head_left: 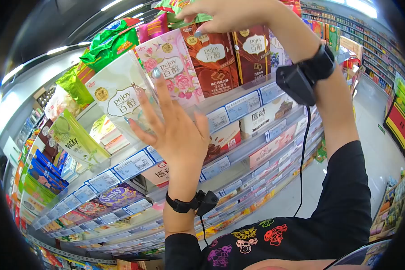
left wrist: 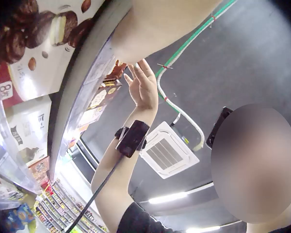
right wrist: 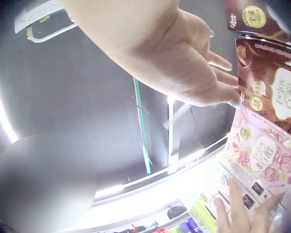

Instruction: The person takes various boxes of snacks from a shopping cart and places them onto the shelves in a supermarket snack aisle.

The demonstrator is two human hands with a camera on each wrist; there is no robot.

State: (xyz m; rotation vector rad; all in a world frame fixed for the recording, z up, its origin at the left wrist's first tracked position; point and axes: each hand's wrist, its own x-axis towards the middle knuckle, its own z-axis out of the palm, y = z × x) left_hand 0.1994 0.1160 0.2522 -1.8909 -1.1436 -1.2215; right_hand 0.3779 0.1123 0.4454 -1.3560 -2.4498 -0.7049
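Note:
On an upper store shelf stands a row of Pejoy boxes. My left hand [head_left: 166, 121] is raised with fingers spread and straight, its fingertips resting on the front of the pale white-green box [head_left: 117, 94] and the pink rose box [head_left: 171, 63]. My right hand [head_left: 220, 15] reaches over the top of the row, fingers fairly straight, one fingertip touching the upper edge of a brown box [head_left: 213, 56]. The right wrist view shows that hand [right wrist: 203, 73] beside the brown box [right wrist: 276, 92], and below it the pink box [right wrist: 262, 155] with my left fingers [right wrist: 237, 213] on it.
Blue price tags run along the shelf rail [head_left: 238, 108]. Green Pocky boxes [head_left: 76, 139] stand to the left, green bags [head_left: 112, 40] lie on top. Lower shelves hold more snack boxes. An aisle floor [head_left: 373, 135] opens to the right, with further shelving [head_left: 400, 112] beyond.

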